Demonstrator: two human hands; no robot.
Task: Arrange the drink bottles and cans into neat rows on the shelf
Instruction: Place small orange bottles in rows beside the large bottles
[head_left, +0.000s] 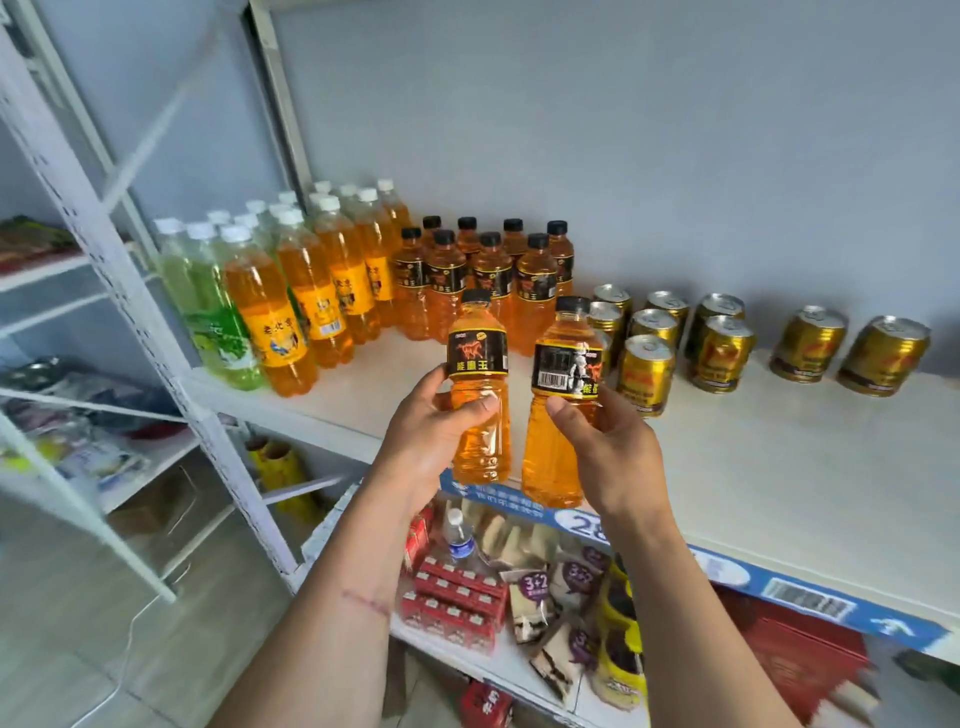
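Two black-capped orange bottles are up in the air, above the front edge of the shelf (779, 467): the left hand (431, 431) wraps its fingers round the left bottle (479, 384), the right hand (613, 441) pinches the right bottle (563, 400), tilted. The matching rows (483, 270) stand at 12 o'clock, gold cans (649, 364) just beside at 2. Risk: setting down two at once, that tilted base could clip the cans or topple the front row.

Two black-capped orange bottles are held upright above the shelf (779, 467) front edge: one (478, 384) showing its label, the other (563, 400) at its 3 o'clock (barcode facing). Matching bottles (488, 275) stand in rows at 12 o'clock, gold cans (722, 353) at 2 o'clock.
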